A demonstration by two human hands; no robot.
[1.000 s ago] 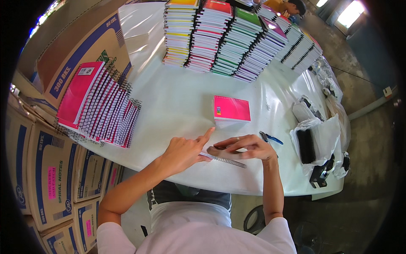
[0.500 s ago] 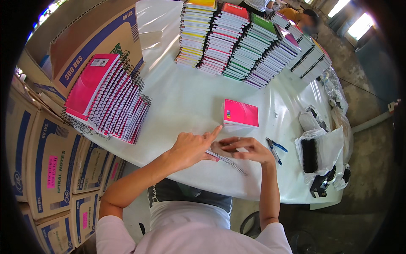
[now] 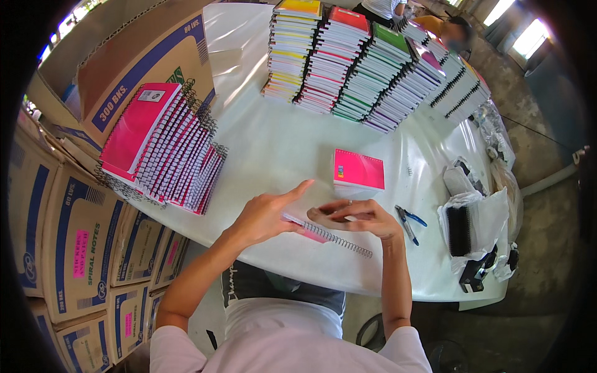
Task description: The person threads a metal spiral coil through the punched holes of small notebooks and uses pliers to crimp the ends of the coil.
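Near the table's front edge, my left hand (image 3: 264,216) is closed on a small pink notebook (image 3: 316,234), its index finger pointing up and away. A metal spiral wire (image 3: 351,245) runs along the notebook's upper edge, and a loose length sticks out past its right end. My right hand (image 3: 362,219) is just above the wire with its fingers stretched leftward and apart. Something brownish shows at its fingertips, too blurred to make out; contact with the wire is unclear. Just beyond lies a stack of pink-covered punched sheets (image 3: 359,169).
Pink spiral notebooks (image 3: 140,133) are piled at left beside an open carton (image 3: 149,68). Tall notebook stacks (image 3: 348,62) stand at the back. Pliers (image 3: 410,222) lie right of my right hand, near plastic-wrapped black coils (image 3: 459,230). Cartons (image 3: 87,236) stand at left; another person (image 3: 451,31) is far back.
My left hand and the notebook have moved slightly left, and more of the pink cover shows beneath the wire. My right hand stays over the wire with its fingers shifted slightly.
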